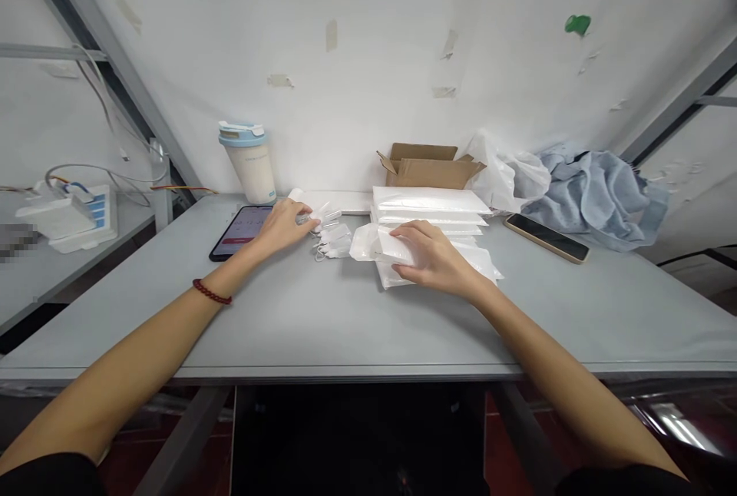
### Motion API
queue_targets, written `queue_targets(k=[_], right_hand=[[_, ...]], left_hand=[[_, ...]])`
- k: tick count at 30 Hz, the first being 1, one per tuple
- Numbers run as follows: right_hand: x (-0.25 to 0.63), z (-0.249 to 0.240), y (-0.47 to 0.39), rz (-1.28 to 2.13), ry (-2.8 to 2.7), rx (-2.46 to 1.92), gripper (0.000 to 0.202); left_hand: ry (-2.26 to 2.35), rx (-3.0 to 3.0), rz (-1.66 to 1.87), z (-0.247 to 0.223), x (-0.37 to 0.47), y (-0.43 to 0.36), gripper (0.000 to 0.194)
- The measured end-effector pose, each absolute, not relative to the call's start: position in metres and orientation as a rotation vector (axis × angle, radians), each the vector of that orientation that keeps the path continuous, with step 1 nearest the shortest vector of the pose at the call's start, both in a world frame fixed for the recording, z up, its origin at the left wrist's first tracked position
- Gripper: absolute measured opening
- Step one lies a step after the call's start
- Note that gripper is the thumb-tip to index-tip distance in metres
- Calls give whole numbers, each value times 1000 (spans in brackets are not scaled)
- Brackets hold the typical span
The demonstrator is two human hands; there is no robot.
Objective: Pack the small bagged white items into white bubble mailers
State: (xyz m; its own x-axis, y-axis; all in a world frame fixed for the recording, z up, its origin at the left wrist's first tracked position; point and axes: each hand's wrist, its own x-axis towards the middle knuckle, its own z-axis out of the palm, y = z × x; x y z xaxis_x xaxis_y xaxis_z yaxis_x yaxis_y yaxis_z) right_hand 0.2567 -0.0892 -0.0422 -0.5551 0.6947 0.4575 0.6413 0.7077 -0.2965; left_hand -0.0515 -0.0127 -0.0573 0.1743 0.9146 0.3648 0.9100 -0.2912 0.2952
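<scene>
My left hand (283, 223) reaches over a small pile of clear plastic pieces with white string loops (335, 241). Its thumb and fingertips close on one clear piece (322, 212) at the pile's left side. In my right hand (434, 258) is a white plastic pouch (365, 243), gripped between thumb and fingers, with its loose end pointing left. This pouch is held over the front of a stack of flat white packets (426, 200), which it partly covers. What the pouch contains, if anything, cannot be made out.
A lit phone (233, 235) lies by my left wrist, with a blue-lidded cup (250, 162) behind it. Along the wall are an open cardboard box (434, 172), a white plastic bag (507, 177) and blue cloth (599, 189). Another phone (546, 237) lies at right.
</scene>
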Motion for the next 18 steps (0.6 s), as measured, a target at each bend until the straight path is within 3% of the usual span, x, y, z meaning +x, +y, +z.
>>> queue_targets(k=[12, 18], right_hand=[[257, -42, -89, 125, -2367, -1023, 42], [257, -42, -89, 150, -2361, -1049, 42]], left_hand=[[1859, 2112, 1056, -47, -44, -19, 30], [1493, 1977, 1036, -13, -35, -51, 29]])
